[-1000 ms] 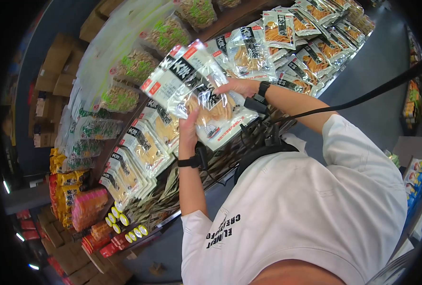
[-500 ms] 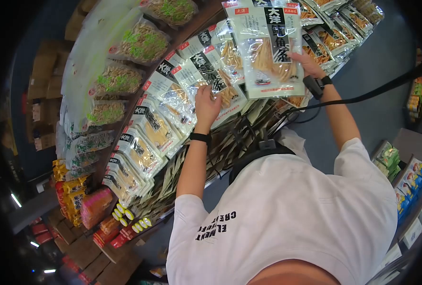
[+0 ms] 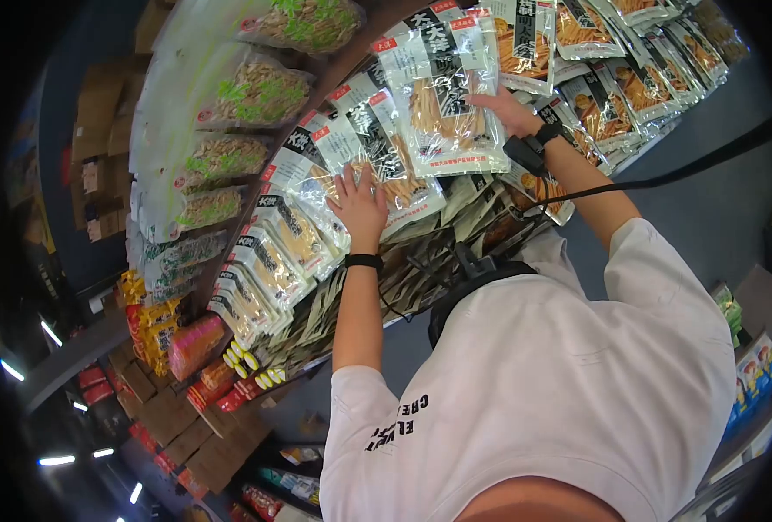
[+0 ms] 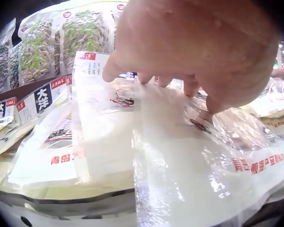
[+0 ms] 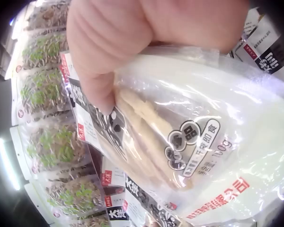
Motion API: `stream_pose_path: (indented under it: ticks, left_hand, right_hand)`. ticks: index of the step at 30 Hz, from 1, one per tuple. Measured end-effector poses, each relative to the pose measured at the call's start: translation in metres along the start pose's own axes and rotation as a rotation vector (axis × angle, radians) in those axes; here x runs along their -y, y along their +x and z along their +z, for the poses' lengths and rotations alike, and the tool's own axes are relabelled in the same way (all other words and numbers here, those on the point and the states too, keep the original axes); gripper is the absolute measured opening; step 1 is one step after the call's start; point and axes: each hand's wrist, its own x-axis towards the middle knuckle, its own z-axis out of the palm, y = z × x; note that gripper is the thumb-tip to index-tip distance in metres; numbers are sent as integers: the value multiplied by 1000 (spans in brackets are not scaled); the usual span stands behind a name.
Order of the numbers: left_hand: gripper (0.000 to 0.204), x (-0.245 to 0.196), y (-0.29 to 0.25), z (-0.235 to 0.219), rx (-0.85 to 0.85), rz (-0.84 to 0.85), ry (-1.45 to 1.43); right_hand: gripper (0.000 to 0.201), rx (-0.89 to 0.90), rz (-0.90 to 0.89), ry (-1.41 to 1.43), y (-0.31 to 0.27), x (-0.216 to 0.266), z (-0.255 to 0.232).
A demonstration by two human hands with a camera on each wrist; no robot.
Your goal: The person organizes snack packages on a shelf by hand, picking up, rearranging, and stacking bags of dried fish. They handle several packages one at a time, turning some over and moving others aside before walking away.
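Note:
My right hand (image 3: 512,113) grips a clear-and-white packet of dried fish strips (image 3: 447,109) by its right side, thumb across the front. In the right wrist view, the thumb presses on the packet's (image 5: 156,142) black label. The held packet overlaps the slanted row of similar packets behind it. My left hand (image 3: 361,209) lies with spread fingers on a packet in that row (image 3: 412,196), left of the held one. From the left wrist, the fingertips touch the plastic of two overlapping packets (image 4: 180,156).
Bags with green print (image 3: 264,91) stand along the back of the display. Silver packets (image 3: 608,100) fill the right side. Yellow bags (image 3: 155,331) and small red packs (image 3: 212,387) sit at the left end. A black cable (image 3: 647,178) crosses my right forearm.
Both hands first held packets together in front of me. My left hand let go and moved onto the row; my right hand carried its packet right, then back left over the row.

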Motion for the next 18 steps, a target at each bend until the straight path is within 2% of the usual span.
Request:
stream_pose_path:
  ticks: [2, 3, 5, 6, 8, 9, 10, 12, 13, 15, 18]
  left_hand:
    - [48, -2, 0, 2, -2, -54, 1]
    - [48, -3, -1, 2, -4, -56, 5]
    - [50, -5, -4, 4, 11, -181, -9]
    - [50, -4, -5, 5, 7, -175, -7]
    - [55, 0, -11, 8, -159, -264, -178]
    - [73, 5, -10, 11, -193, -337, -212]
    - [73, 11, -11, 13, -191, -327, -209]
    - [91, 10, -6, -2, -194, -462, -351]
    - [99, 9, -2, -8, -113, -523, -274]
    - [99, 6, 4, -15, -98, -556, -254]
    - [93, 15, 10, -5, -97, -607, -279]
  right_hand:
    - [56, 13, -10, 31, 1, 1, 2]
    - [54, -9, -31, 2, -1, 1, 4]
    - [55, -70, -131, -126, -6, -2, 9]
    - [55, -73, -136, -122, -7, -5, 12]
    - [64, -475, -273, -882, -9, -14, 15]
    - [71, -500, -367, -828, -6, -19, 14]
    - [71, -509, -365, -821, -5, -24, 12]
    - [66, -493, -278, -745, -6, -22, 16]
    - [66, -500, -281, -739, -5, -18, 15]
    - [68, -313, -151, -435, 1, -14, 11]
    - [67, -329, -262, -385, 11, -18, 12]
